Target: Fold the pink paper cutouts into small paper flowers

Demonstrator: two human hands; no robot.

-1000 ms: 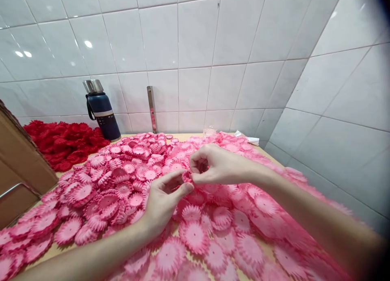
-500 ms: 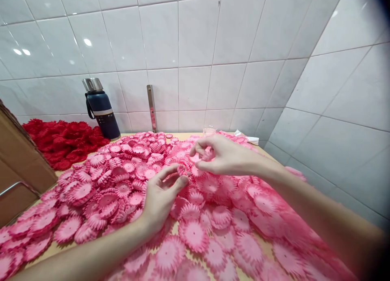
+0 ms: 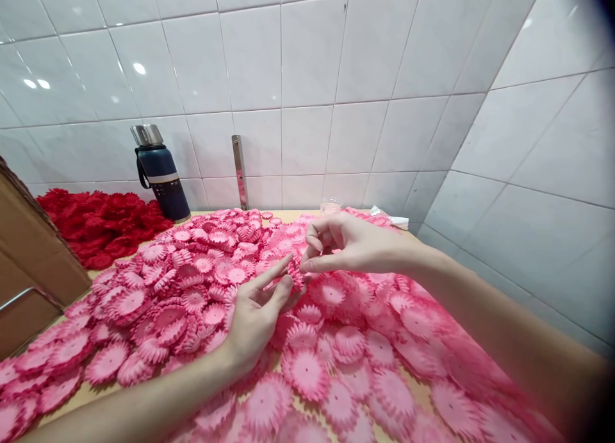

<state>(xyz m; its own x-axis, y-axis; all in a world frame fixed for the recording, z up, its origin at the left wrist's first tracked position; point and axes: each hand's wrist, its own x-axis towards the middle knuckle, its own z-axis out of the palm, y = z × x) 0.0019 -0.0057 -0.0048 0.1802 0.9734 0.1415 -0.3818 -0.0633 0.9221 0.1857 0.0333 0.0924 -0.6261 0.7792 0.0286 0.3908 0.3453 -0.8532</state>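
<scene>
My left hand is closed on a small pink petal disc with a frilled edge, held between thumb and fingers above the pile. Close against it on the right, my right hand is pinched, thumb and forefinger meeting at the disc's edge. Those fingertips partly cover the disc, so any thin thing between them cannot be made out. Beneath both hands spreads a thick heap of pink petal discs, many with a small dark hole in the middle. Single flat discs lie nearer to me.
A dark blue bottle with a steel cap stands by the tiled wall, beside a red petal heap. A cardboard box is at the left edge. At the back are a small clear cup and white paper.
My right hand's thumb and forefinger have closed together and come down to the disc in my left hand. The left hand has tilted slightly, its forefinger straighter.
</scene>
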